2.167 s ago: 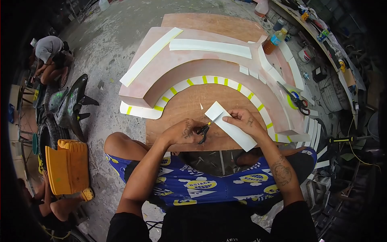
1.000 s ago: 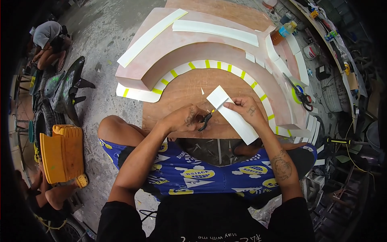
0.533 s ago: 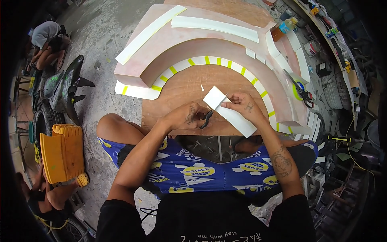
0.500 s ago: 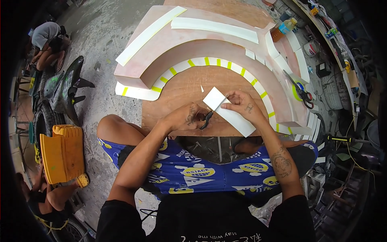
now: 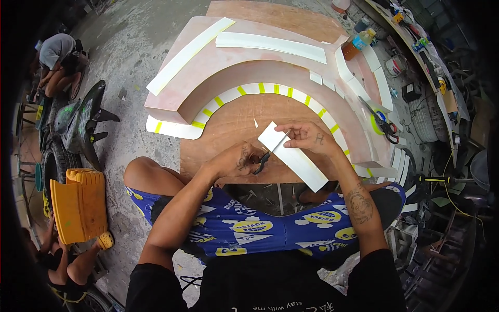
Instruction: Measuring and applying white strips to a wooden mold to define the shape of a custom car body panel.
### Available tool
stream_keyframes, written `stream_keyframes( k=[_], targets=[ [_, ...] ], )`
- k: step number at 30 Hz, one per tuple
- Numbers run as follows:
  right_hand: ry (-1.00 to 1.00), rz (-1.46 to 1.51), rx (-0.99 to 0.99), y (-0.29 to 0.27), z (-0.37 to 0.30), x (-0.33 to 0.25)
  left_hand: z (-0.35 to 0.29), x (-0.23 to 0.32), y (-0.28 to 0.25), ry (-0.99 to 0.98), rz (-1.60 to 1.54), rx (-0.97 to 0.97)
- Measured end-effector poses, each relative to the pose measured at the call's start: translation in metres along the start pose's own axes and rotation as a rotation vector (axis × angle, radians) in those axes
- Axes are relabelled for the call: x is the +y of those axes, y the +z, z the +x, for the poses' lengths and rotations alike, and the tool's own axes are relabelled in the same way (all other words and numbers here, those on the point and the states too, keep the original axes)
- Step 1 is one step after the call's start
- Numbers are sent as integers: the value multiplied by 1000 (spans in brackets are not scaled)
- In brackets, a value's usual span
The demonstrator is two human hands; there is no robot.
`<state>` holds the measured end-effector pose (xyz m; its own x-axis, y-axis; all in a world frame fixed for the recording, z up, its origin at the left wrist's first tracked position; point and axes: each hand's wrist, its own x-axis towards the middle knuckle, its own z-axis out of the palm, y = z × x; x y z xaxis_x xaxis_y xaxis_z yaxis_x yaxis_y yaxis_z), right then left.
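My left hand (image 5: 238, 159) is closed round the black handles of a pair of scissors (image 5: 262, 162). Their blades lie across a white card strip (image 5: 304, 169) near its far end. Thumb and fingers of my right hand (image 5: 311, 138) pinch that strip beside the blades; its long end slants down toward my right knee. Behind both hands a large pinkish curved form (image 5: 179, 60) rests on a brown wooden board (image 5: 244, 114). White card edging (image 5: 251, 89) with yellow tape pieces runs along the form's inner arc.
White strips (image 5: 270, 44) lie on top of the form. At its right stand a bottle of amber liquid (image 5: 356, 46) and a second pair of scissors (image 5: 384, 126) by a yellow tape roll (image 5: 375, 125). To the left are a yellow plastic crate (image 5: 78, 205), dark vehicle fairings (image 5: 86, 114) and other people.
The white strip has turned a little steeper, and its near end is lower. My right fingers have shifted over the strip and stretched slightly. My left hand keeps its hold on the scissors.
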<state>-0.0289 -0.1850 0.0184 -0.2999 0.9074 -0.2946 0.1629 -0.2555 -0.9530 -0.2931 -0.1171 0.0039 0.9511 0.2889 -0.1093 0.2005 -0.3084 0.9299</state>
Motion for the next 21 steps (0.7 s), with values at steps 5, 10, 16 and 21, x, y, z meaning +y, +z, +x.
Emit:
stream_keyframes(
  k=[5,10,16,21],
  targets=[
    [68,33,26,4,-4,-16,2,4,-8,-73,63,-48],
    [-62,-184,196,-7,4,8,-9,-28,-9,81,189,26],
    [31,-58,378,-24,13,63,9,-37,3,-624,718,317],
    [30,30,289,2,7,44,-3,-76,3,-471,878,313]
  ],
)
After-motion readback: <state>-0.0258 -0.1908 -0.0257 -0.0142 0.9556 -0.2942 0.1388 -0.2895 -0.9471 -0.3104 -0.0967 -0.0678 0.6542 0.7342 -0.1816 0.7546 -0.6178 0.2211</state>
